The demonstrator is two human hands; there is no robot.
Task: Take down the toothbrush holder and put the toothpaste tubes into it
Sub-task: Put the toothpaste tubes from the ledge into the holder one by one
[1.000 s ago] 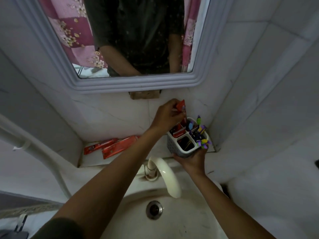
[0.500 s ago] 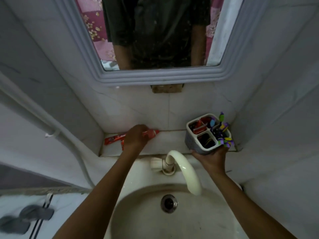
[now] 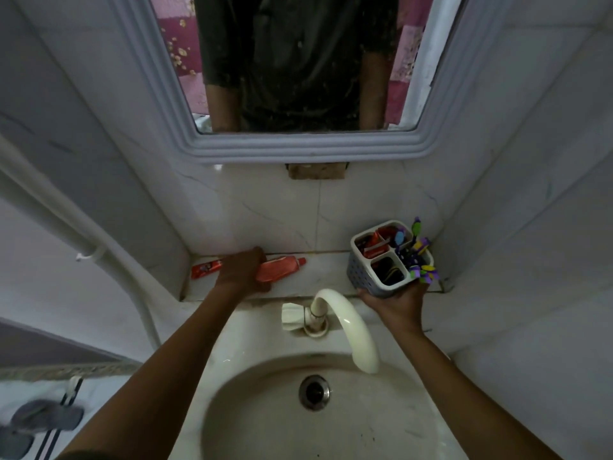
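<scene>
Two toothpaste tubes (image 3: 281,267) left of the faucet (image 3: 345,322): your left hand (image 3: 241,272) grasps one, your right hand (image 3: 396,302) cradles the toothbrush holder (image 3: 360,268). Next, drop it in.

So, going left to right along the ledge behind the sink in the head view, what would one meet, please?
Red toothpaste tube → left hand gripping an orange-red toothpaste tube → toothbrush holder held by the right hand.

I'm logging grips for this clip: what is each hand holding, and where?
Left hand grips the red toothpaste tube around its flat rear end on the ledge. Right hand holds the toothbrush holder from underneath.
</scene>
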